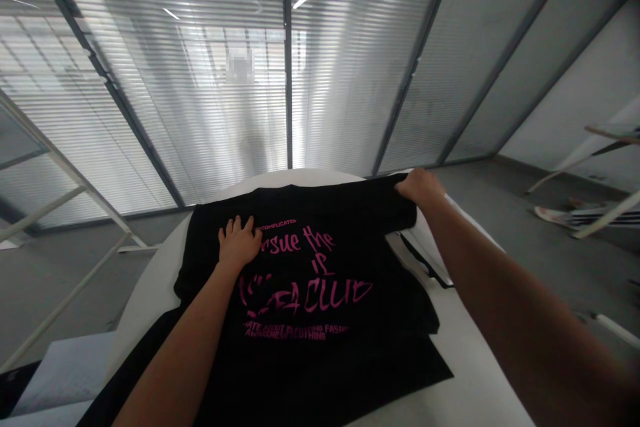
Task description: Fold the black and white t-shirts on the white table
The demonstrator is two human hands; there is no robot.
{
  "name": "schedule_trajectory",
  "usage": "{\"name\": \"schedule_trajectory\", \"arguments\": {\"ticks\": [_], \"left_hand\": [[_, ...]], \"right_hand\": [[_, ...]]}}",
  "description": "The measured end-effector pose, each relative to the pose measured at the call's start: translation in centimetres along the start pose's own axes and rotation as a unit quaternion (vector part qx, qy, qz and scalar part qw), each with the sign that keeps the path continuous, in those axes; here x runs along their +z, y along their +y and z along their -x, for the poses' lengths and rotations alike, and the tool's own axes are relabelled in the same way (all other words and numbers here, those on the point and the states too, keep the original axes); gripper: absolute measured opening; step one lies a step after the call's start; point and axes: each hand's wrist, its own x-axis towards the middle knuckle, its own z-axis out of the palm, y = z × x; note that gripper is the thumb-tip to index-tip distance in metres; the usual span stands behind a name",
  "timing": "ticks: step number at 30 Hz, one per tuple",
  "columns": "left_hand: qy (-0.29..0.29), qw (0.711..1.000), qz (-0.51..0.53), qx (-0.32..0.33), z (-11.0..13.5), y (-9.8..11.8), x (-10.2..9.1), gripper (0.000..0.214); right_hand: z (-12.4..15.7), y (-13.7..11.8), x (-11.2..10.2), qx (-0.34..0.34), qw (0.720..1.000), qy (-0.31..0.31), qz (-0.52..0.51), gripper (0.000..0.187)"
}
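A black T-shirt (310,207) with pink lettering lies spread over a round white table (480,347). My left hand (239,240) rests flat on the shirt's upper left part, fingers spread, covering some of the print. At the far right, my right hand (420,185) grips the end of the shirt's sleeve between thumb and fingers. The lower part of the shirt is partly hidden by my left forearm. A white and black item (425,260) lies beside the shirt under the right sleeve; I cannot make out what it is.
Glass panels with blinds (340,80) stand behind the table. A white metal frame (75,180) is at the left. Pale sheets (70,367) lie at the lower left. On the right are a white-legged piece of furniture (607,217) and striped items (590,216) on the grey floor.
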Motion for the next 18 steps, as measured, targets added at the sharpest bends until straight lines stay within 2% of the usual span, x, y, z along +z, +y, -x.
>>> {"name": "schedule_trajectory", "arguments": {"ticks": [3,7,10,18], "left_hand": [[0.000,1.000,-0.001,-0.001,-0.1,0.0,0.0,0.058],[0.000,1.000,0.000,-0.001,-0.1,0.0,0.1,0.058],[0.001,1.000,0.001,-0.003,-0.2,0.0,0.0,0.057],[0.001,1.000,-0.010,-0.003,0.0,0.2,-0.2,0.057]], "right_hand": [[-1.7,-0.3,-0.7,0.000,0.999,-0.033,0.008,0.041],[-3.6,-1.1,-2.0,-0.083,0.996,0.035,-0.024,0.034],[-4.4,-1.7,-2.4,-0.104,0.992,0.068,-0.025,0.037],[-4.4,-1.8,-1.3,-0.117,0.993,-0.007,0.016,0.044]]}}
